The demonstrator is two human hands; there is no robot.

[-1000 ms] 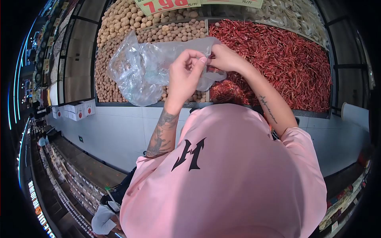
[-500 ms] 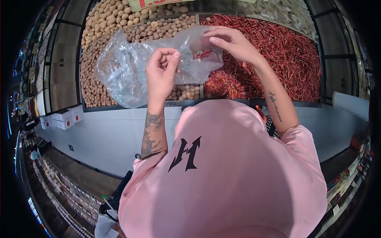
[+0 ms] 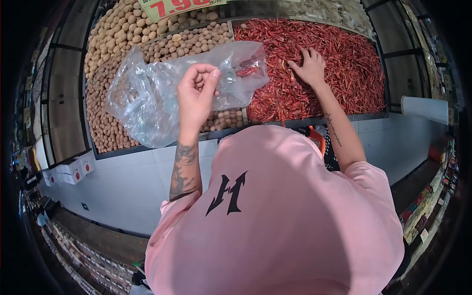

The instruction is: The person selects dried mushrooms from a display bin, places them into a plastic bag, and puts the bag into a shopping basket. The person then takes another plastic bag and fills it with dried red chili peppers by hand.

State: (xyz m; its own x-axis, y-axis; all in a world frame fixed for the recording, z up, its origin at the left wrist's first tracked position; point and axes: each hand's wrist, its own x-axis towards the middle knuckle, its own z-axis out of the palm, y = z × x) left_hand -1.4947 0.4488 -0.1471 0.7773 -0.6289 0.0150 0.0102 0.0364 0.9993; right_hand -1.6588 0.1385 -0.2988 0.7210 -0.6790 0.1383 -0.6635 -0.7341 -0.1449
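My left hand [image 3: 197, 93] pinches the edge of a clear plastic bag [image 3: 157, 83], thumb against curled fingers. The bag spreads over the nuts on the left, and its right end reaches over the chilies. A few red chilies [image 3: 248, 69] show through the plastic near that right end. My right hand [image 3: 311, 69] rests on the heap of dried red chilies [image 3: 344, 73], fingers apart and pointing away from me. Whether its fingertips touch any single chili closely is too fine to tell.
Round brown nuts [image 3: 110, 120] fill the left bins, with larger walnuts [image 3: 130, 24] behind. A price sign [image 3: 177, 7] stands at the back. Pale dried goods [image 3: 339, 14] lie beyond the chilies. A white roll [image 3: 425, 109] sits at the right, and white boxes [image 3: 73, 169] at the left.
My right hand has left the bag's opening and moved right, down onto the chilies. My left hand keeps its pinch on the bag. The view has shifted slightly.
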